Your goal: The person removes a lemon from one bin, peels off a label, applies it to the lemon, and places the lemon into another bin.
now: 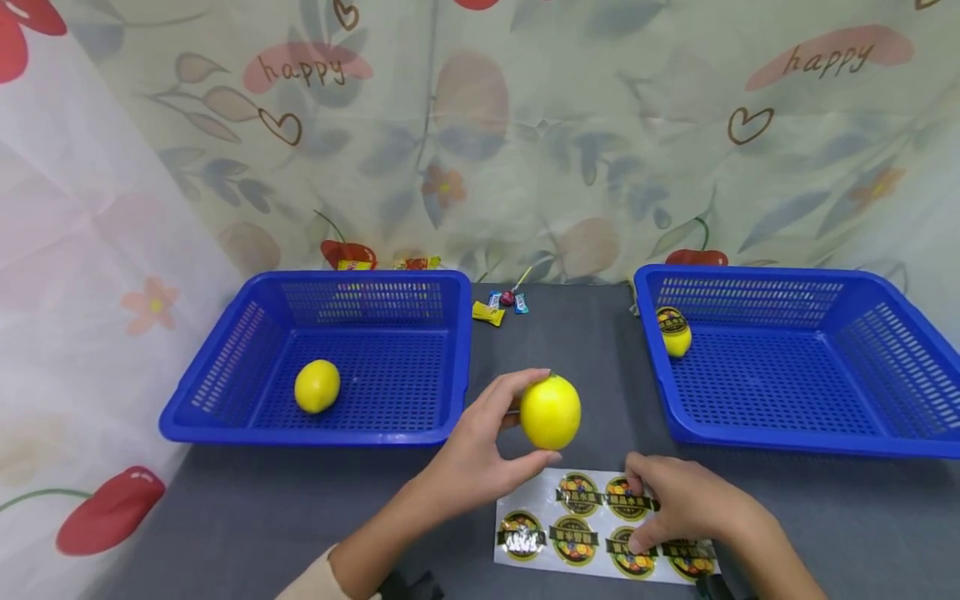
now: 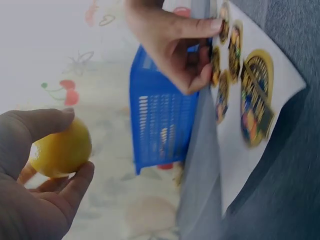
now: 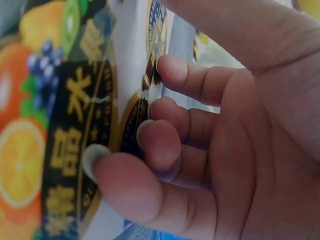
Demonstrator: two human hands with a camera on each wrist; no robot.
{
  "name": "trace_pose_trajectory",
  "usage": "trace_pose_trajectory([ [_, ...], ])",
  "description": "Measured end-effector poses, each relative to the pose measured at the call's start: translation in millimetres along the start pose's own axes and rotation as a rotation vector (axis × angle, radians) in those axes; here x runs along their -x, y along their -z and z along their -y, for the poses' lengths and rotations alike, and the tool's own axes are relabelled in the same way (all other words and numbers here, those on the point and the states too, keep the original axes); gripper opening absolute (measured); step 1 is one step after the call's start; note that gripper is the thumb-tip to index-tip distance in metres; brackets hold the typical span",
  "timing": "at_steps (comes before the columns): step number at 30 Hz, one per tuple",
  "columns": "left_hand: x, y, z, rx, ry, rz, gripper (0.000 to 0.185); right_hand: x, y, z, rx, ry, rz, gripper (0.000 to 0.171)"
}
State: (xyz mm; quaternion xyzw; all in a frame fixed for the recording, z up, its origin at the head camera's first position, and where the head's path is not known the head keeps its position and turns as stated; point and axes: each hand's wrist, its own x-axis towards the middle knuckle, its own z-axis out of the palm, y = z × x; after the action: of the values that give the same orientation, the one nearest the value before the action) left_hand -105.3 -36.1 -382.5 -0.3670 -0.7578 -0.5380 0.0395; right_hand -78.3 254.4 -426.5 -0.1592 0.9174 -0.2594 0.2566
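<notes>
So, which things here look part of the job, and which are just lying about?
Likely part of the job:
yellow fruit in the left grip
sticker sheet at the right grip
plain fruit in the left basket
stickered fruit in the right basket

Probably just lying about:
lollipop
yellow-wrapped sweet
two blue-and-white sweets
packets behind the left basket

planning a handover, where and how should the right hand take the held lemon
Probably the bulging right side of the lemon, coming from the right: the left hand holds it from the left, at top and bottom, leaving that side free.
</notes>
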Motion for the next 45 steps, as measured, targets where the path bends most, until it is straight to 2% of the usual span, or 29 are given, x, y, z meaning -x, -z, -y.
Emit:
trace_pose_trajectory([
  [5,-7.0,-16.0,13.1,0.031,0.093,0.001,0.083,-0.3,-0.2,1.1,0.007,-0.021,-0.007,0.058],
  [9,-11.1,-24.7,28.4,0.013,0.141,-0.024,0.081,-0.5,-0.3,2.6,0.007,-0.026,-0.009,0.058],
  [13,-15.6,-30.2,43.0,-0.042,0.195,-0.038,0.076,-0.2,-0.1,3.5,0.009,-0.03,-0.009,0.058],
  [19,-23.0,-34.3,59.0,-0.097,0.288,-0.014,0.07,-1.0,0.2,4.3,0.016,-0.027,-0.004,0.059],
  [23,-27.2,-37.3,66.1,-0.2,0.331,0.015,0.065,-0.8,0.0,4.2,0.027,-0.023,-0.016,0.059],
  [27,-30.8,-39.8,69.1,-0.327,0.354,0.047,0.065,0.1,0.2,4.3,0.034,-0.019,-0.028,0.059],
  [33,-33.5,-43.2,68.6,-0.458,0.355,0.104,0.071,0.5,1.2,4.4,0.038,-0.021,-0.028,0.058],
  [39,-33.2,-44.0,65.5,-0.483,0.348,0.108,0.072,0.4,0.9,3.5,0.042,-0.002,-0.03,0.059],
  [45,-32.3,-41.1,64.4,-0.466,0.35,0.107,0.075,0.1,1.3,4.0,0.031,-0.018,-0.024,0.058],
])
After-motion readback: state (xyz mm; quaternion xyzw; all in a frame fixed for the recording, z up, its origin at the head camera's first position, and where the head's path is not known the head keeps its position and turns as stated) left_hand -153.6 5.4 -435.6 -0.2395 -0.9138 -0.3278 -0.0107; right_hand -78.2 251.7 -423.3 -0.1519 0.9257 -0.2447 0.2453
